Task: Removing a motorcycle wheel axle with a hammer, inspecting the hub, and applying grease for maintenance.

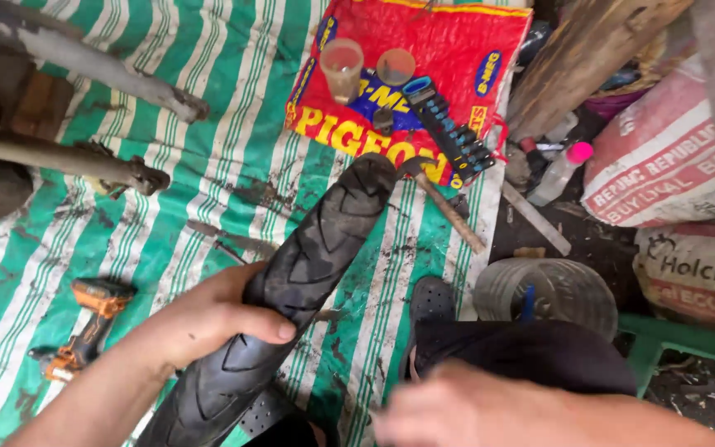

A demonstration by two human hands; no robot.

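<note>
- The left hand (208,319) is wrapped round a black rubber motorcycle tyre (291,290) with a grooved tread, thumb laid across the top and fingers curled under the near side: a firm grasp.
- The tyre runs as a long arc from about 7 o'clock at the bottom edge up to roughly 12 o'clock of the hand, its far end resting at the lower rim of a red woven plastic sack (448,50) spread flat.
- The right hand (465,410) shows at 5 o'clock, low in the frame and blurred; whether it is clenched or loose I cannot tell, and it touches nothing that can be made out.
- Under everything lies a green-and-white striped tarpaulin (208,157), smeared with dirt.
- At 9 o'clock from the left hand, well apart, an orange-and-black cordless drill (84,327) lies on the tarp.
- On the red sack stand two clear plastic cups (343,68), with a black holder of blue-marked driver bits (450,132) at 3 o'clock of them.
- A rusty metal rod (448,213) lies just beside the tyre's far end, at 3 o'clock.
- Two grey, muddy metal tubes (84,58) lie at 10 o'clock.
- A black perforated sandal (432,300) sits near the tyre at 3 o'clock of the left hand.
</note>
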